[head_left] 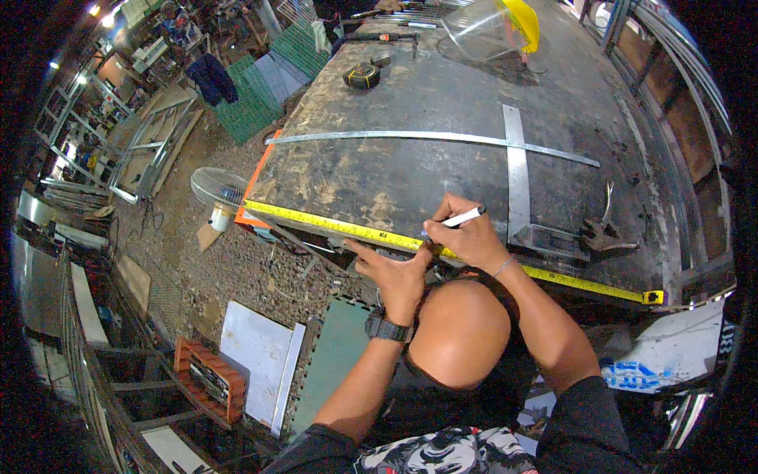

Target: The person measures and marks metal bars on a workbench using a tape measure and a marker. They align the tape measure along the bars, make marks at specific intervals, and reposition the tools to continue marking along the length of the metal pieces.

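My right hand [467, 231] grips a white marker [460, 218] with its tip down near a yellow tape measure [332, 224] stretched along the near edge of a dark, worn workbench [410, 170]. My left hand [396, 274], with a black watch on the wrist, presses the tape against the bench edge, index finger pointing left along it. The tape's case [652, 297] lies at the right end. My bare knee sits just below both hands.
A long thin metal strip [395, 137] crosses a wider upright metal strip [516, 170] on the bench. A second tape measure [361, 76], a clear face shield with yellow band [493, 28], and pliers [604, 234] lie around. A white fan [217, 189] and green crates [253, 99] stand on the gravel floor.
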Demonstrator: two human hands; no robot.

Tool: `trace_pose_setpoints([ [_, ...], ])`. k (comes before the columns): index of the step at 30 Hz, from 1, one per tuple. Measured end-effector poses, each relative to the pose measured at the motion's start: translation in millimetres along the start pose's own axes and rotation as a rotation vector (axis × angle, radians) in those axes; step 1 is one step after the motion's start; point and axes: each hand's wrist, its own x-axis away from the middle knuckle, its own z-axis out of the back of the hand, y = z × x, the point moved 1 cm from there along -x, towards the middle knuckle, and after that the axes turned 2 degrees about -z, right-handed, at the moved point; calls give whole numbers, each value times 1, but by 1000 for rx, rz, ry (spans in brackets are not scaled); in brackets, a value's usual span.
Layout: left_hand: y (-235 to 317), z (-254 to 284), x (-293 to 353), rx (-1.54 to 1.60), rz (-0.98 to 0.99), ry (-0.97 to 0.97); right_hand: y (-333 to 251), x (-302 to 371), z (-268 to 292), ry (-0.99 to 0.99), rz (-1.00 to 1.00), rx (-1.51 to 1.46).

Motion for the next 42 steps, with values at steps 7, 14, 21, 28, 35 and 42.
trace_pose_setpoints([
  [7, 1, -3, 0, -25, 35, 13, -4, 1, 2, -7, 48, 40],
  [14, 4, 1, 0, 19, 24, -10, -1, 2, 1, -13, 61, 30],
  [21, -2, 0, -1, 18, 8, -23, 1, -1, 1, 85, 10, -194],
  [28, -7, -2, -1, -33, -9, -19, 5, 19, 21, 90, -111, -117],
  [35, -2, 5, 3, 39, 23, -91, 13, 18, 21, 50, -73, -72],
  [42, -12, 30, 8, 238, -58, -32, 14, 19, 22, 53, -54, -80],
])
